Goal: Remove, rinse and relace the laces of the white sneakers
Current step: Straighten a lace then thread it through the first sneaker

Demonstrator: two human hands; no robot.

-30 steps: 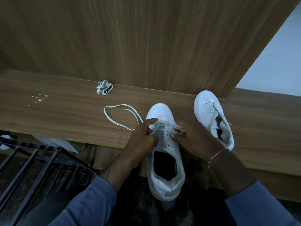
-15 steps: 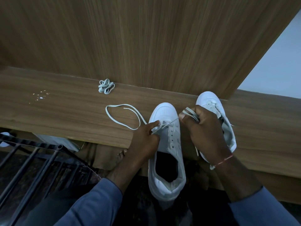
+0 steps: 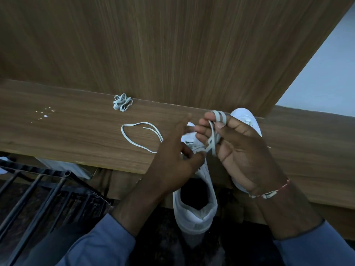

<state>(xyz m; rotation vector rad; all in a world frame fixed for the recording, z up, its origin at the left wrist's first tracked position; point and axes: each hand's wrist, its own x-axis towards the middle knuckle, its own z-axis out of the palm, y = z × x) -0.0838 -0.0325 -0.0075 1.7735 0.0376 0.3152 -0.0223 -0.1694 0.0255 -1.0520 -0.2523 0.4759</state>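
A white sneaker [image 3: 194,214] lies on the wooden ledge [image 3: 76,135], heel toward me, its toe hidden under my hands. A second white sneaker [image 3: 247,118] sits to its right, mostly behind my right hand. My right hand [image 3: 236,148] is raised palm up with the white lace [image 3: 213,139] wound over its fingers and pinched by the thumb. My left hand [image 3: 176,158] hovers over the sneaker's eyelets, fingers spread, thumb and finger near the lace where it leaves the shoe. The lace's other end [image 3: 138,135] loops loose on the ledge to the left.
A bundled second lace [image 3: 122,102] lies at the back of the ledge against the upright wooden panel [image 3: 172,50]. Small white specks [image 3: 43,113] dot the ledge at left. A black metal rack [image 3: 38,192] stands below left. A pale wall [image 3: 326,73] shows at right.
My right hand has lifted and turned palm up, pulling the lace up out of the sneaker and wrapping it over the fingers. My left hand has lifted and its fingers have spread.
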